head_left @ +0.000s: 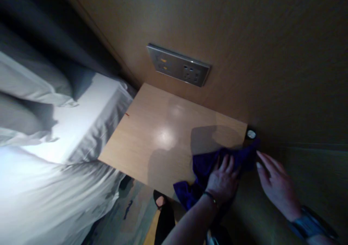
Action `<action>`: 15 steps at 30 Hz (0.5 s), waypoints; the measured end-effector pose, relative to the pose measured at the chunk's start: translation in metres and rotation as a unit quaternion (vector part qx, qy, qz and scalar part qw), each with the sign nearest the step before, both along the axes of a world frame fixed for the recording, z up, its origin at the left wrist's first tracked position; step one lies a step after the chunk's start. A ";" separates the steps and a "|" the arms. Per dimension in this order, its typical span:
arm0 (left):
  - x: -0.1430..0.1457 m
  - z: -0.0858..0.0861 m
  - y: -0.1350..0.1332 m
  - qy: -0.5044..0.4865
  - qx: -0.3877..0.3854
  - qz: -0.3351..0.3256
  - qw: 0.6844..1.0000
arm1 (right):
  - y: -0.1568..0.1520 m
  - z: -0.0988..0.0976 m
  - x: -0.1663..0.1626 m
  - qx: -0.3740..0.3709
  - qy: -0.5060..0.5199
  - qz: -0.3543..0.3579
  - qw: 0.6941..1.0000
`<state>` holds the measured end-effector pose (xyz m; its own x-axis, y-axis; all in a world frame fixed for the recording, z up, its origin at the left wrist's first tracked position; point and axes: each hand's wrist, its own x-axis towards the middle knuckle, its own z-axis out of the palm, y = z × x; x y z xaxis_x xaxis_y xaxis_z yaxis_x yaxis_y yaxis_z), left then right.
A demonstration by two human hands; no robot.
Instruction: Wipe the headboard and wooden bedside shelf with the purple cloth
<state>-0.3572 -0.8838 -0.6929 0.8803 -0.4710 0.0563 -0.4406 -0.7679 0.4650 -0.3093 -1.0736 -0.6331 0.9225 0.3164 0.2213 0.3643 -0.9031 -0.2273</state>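
Note:
A dark purple cloth (pixel 204 168) lies bunched over the right front part of a light wood bedside table (pixel 141 129), with one corner reaching past the right edge. My left hand (pixel 223 179) rests flat on this cloth, fingers spread and pointing toward the wall. Off the table's right edge, my right hand (pixel 278 185) has its fingers stretched out and the thumb apart from them. Its fingertips are beside the cloth's far right corner; whether they touch it I cannot tell.
A metal socket panel (pixel 178 66) sits on the wood wall behind the table. Left is a bed with white bedding (pixel 54 194) and pillows (pixel 29 78). A small round shiny object (pixel 251 134) is at the table's back right corner. A foot (pixel 160 200) stands on the patterned carpet (pixel 119 216).

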 end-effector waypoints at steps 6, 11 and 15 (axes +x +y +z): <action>-0.085 -0.013 0.146 0.003 0.022 0.031 0.999 | 0.079 -0.022 0.015 0.043 -0.008 0.123 0.991; -0.057 -0.009 0.309 -0.006 0.109 0.315 0.943 | 0.167 -0.042 0.015 0.078 -0.001 0.187 0.979; -0.051 -0.017 0.349 -0.058 0.085 0.502 0.859 | 0.224 -0.051 0.036 0.057 0.000 0.228 0.972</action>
